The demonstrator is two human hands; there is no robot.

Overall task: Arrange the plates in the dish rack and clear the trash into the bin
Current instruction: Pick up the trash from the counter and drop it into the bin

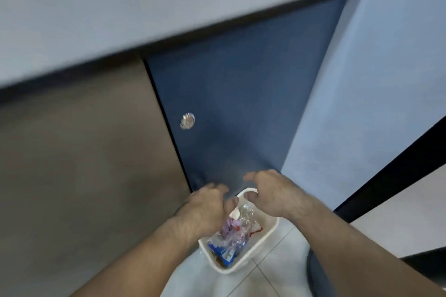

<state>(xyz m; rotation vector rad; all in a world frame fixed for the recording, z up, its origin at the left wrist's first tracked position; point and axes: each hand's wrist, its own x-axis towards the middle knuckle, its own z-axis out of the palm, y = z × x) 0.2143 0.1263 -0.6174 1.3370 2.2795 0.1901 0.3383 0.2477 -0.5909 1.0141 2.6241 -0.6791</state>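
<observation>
**Both hands loose above the bin**

We see the left hand [207, 205] and the right hand [270, 193] side by side over the far end of a white bin [263, 239]. Their fingers are spread and relaxed and grip nothing. The left thumb points toward the right hand across a narrow gap. The view is blurred, so we cannot tell whether either hand touches the rim.

The bin stands on the tiled floor [277, 277] in front of a dark blue door [241, 103] with a round shiny knob [187, 121]. Inside the bin lies the trash [237, 231]: crumpled clear plastic [243, 218], a blue packet [225, 252] at the near end and a pale purple scrap under the left hand.

Left of the door is a brown panel [84, 152]. Above both runs the pale bench [144, 7]. A light blue wall [374, 79] rises on the right.
</observation>
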